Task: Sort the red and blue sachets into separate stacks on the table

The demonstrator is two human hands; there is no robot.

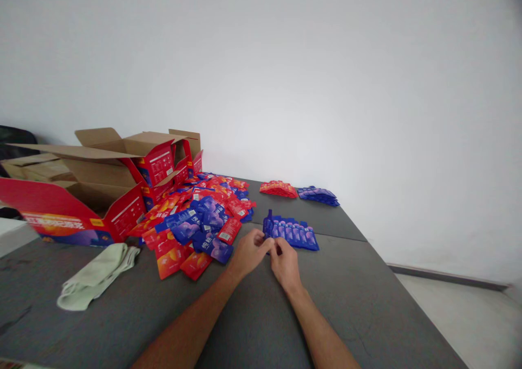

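A row of blue packets [291,232] lies overlapped on a grey bench [346,298], and both of a person's bare hands meet at its near left end. The left hand [249,253] and the right hand [284,263] have their fingers pinched together on the end packet of the row, though the exact grip is too small to make out. Both forearms stretch in from the bottom edge of the view.

To the left of the hands, a loose heap of red and blue packets [199,216] spreads across the bench. Behind the heap stand open cardboard boxes [122,173], printed red outside, with their flaps up. A pale green cloth [98,276] lies crumpled near the front left of the bench.

Farther back, well apart from the hands, a small stack of red packets [279,189] sits just beside a small stack of blue packets [318,195].

The bench top is a dark grey, matt surface with a seam running across it past the row. A plain white wall [326,86] fills the background, and a light floor [468,314] shows at the lower right beyond the bench edge.
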